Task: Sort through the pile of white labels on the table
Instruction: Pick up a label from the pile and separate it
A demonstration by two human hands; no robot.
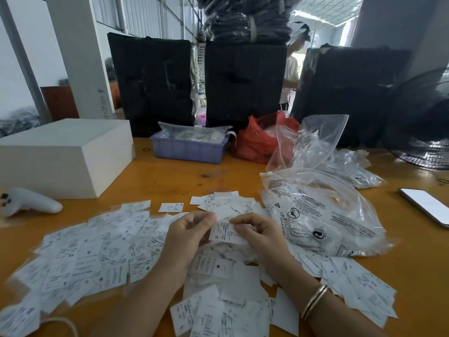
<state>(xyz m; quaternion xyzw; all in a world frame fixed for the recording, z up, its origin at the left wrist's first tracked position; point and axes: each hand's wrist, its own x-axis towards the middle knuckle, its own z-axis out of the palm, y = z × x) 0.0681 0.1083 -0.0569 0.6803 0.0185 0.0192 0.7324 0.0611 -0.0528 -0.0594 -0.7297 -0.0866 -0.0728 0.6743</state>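
Head view: single camera, looking forward and down at both hands over the orange table [170, 176].
Held label: label [224, 233] marked S, pinched between both hands just above the heap; long axis roughly upright in frame, tilted slightly right at the bottom.
Left hand: left hand [187, 235] curled, fingertips pinching the label's upper left edge; forearm entering from lower left, wrist low over the labels.
Right hand: right hand [258, 235] curled, thumb and forefinger pinching the label's upper right edge; bracelet [314, 301] on the wrist, forearm entering from lower right.
Key relation: label sits between the two hands, touching both; neither hand clearly nearer. Spread-out labels lie left of the left hand, so a drop there probably falls to the left hand.
Pile: pile of white labels [218, 268] directly under and in front of the hands, loose and overlapping; M label face up just below the held one.
Sorted spread: labels [80, 259] fanned out flatter to the left, S, M and XS marks visible; whether grouped by size cannot be told.
Right side: more labels [359, 283] near the right forearm, printed clear bag [320, 215] just beyond the right hand.
Far table: purple bin [188, 148], red bag [255, 139], white box [65, 156], controller [29, 201], phone [425, 205].
Step judged: reading the size mark, placement not yet done.
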